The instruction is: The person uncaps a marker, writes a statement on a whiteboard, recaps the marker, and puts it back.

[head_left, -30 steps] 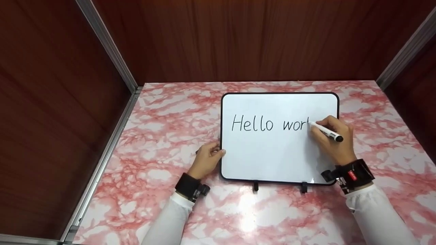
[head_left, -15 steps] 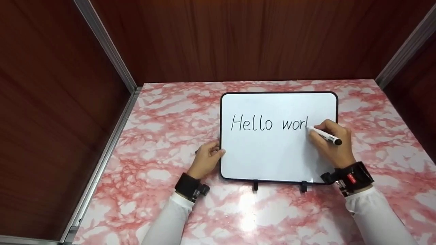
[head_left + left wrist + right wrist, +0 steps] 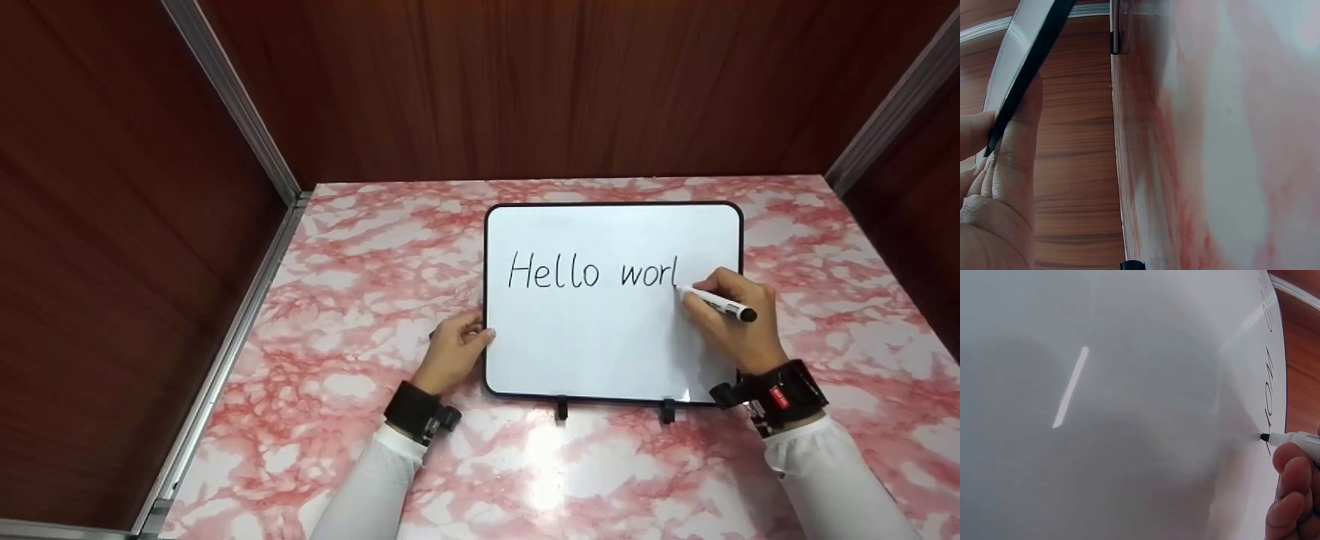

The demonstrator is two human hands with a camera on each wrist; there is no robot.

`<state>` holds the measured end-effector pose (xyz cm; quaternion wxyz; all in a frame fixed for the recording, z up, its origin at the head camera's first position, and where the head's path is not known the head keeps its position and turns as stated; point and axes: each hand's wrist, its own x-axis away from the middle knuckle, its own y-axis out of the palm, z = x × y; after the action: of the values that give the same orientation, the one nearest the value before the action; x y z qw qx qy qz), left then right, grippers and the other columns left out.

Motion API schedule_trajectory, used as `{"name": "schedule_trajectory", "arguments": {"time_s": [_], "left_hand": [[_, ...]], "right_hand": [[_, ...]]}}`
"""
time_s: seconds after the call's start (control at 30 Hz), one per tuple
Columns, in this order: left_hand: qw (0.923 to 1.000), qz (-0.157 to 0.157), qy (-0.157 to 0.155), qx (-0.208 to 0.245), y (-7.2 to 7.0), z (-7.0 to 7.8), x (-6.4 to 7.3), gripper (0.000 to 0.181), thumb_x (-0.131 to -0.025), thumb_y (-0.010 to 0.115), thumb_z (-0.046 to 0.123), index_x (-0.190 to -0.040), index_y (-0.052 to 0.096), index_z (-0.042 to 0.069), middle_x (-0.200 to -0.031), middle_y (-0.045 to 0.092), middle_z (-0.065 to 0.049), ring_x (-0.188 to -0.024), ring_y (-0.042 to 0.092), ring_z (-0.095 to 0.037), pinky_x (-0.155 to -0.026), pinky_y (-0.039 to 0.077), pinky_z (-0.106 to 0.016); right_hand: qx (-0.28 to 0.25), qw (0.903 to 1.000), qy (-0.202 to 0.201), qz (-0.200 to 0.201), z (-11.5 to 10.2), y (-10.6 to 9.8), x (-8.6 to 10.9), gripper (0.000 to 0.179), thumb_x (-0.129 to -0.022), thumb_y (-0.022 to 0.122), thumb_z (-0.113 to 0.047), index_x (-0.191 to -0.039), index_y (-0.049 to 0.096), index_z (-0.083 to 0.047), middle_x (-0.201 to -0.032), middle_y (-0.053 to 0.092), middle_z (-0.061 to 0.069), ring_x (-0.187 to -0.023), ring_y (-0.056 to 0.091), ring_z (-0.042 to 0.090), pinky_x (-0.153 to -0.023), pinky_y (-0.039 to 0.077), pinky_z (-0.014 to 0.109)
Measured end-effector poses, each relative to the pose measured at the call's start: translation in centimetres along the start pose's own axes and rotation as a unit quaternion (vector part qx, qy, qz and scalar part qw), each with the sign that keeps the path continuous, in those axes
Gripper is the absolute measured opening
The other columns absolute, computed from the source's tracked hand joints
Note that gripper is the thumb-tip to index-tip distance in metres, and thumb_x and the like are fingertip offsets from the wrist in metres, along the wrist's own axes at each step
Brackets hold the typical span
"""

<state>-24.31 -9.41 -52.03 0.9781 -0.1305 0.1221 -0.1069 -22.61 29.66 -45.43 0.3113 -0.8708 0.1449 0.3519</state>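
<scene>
Now the hands are well apart, the whiteboard [image 3: 577,345] standing between them on small black feet [image 3: 562,409]. And the left hand [image 3: 450,352] has the board pinched by its black frame [image 3: 486,367], thumb in front, fingers behind, while the right hand [image 3: 739,326] grips the white marker [image 3: 718,301] near its tip [image 3: 1264,437], which looks to be touching the board just ahead of those fingertips.

The marker should be light, stiff and smooth, likely a touch slippery; low on the barrel, close to the nib, is the place for control, and that's where the fingers sit! The board looks thin, rigid and light, its face glossy, so I'd judge it could slide or rock under a push; the frame beside the left hand is the sensible hold, clear of fresh ink.

Compared with a second ago, the right hand and tip have come down a little, and the "l" [image 3: 676,270] beside them shows almost whole, where the marker partly hid it. Over on the left hand, practically no change!
</scene>
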Motion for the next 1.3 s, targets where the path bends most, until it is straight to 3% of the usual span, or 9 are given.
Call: {"name": "schedule_trajectory", "arguments": {"time_s": [0.33,0.57,0.73,0.8,1.03,1.3], "left_hand": [[1.0000,-0.003,-0.004,0.005,0.1,0.2,0.0,0.030,-0.091,0.066,0.003,-0.118,0.063,-0.010,-0.108,0.065,-0.022,-0.099,0.063,-0.028,-0.085,0.054,-0.033],[0.9998,-0.013,-0.004,0.013,-0.4,3.7,0.9,0.030,-0.091,0.062,-0.004,-0.119,0.059,-0.015,-0.105,0.064,-0.026,-0.096,0.064,-0.030,-0.081,0.054,-0.028],[0.9997,-0.014,0.001,0.018,-0.5,4.0,1.0,0.030,-0.090,0.062,-0.004,-0.118,0.060,-0.016,-0.105,0.064,-0.025,-0.095,0.064,-0.030,-0.081,0.055,-0.029],[0.9998,-0.015,-0.004,0.016,-0.5,3.8,0.9,0.029,-0.090,0.062,-0.005,-0.118,0.060,-0.015,-0.105,0.064,-0.026,-0.095,0.064,-0.030,-0.081,0.055,-0.029],[0.9996,-0.010,-0.020,0.019,0.0,0.2,-0.1,0.031,-0.091,0.065,0.000,-0.120,0.061,-0.011,-0.104,0.065,-0.023,-0.094,0.065,-0.028,-0.080,0.055,-0.029],[0.9997,-0.002,-0.020,0.015,0.1,0.1,-0.1,0.033,-0.091,0.067,0.005,-0.122,0.062,-0.007,-0.108,0.065,-0.019,-0.097,0.064,-0.025,-0.082,0.055,-0.030]], "right_hand": [[0.001,0.9999,0.003,0.013,0.2,-0.1,-0.1,0.016,-0.072,0.074,0.003,-0.066,0.065,-0.010,-0.058,0.062,-0.004,-0.048,0.048,0.006,-0.046,0.034,0.016],[-0.007,0.9997,0.009,0.020,-0.3,-0.7,-0.3,0.012,-0.073,0.073,0.002,-0.070,0.066,-0.007,-0.062,0.062,-0.001,-0.050,0.049,0.007,-0.047,0.035,0.016],[-0.007,0.9991,0.028,0.032,-1.3,-1.2,-0.7,0.009,-0.074,0.072,0.006,-0.072,0.064,0.000,-0.064,0.063,0.006,-0.052,0.050,0.005,-0.047,0.035,0.015],[-0.005,0.9989,0.035,0.032,-1.2,-1.3,-0.8,0.009,-0.075,0.072,0.005,-0.073,0.064,0.001,-0.065,0.064,0.008,-0.053,0.051,0.005,-0.048,0.036,0.015],[-0.001,0.9989,0.038,0.028,0.4,-1.2,-0.6,0.009,-0.075,0.075,0.000,-0.074,0.066,-0.003,-0.068,0.066,0.004,-0.055,0.054,0.007,-0.048,0.039,0.015],[0.001,0.9986,0.040,0.033,0.4,-1.0,-0.7,0.009,-0.077,0.076,-0.003,-0.075,0.068,-0.005,-0.068,0.066,0.004,-0.054,0.054,0.007,-0.048,0.038,0.015]]}}
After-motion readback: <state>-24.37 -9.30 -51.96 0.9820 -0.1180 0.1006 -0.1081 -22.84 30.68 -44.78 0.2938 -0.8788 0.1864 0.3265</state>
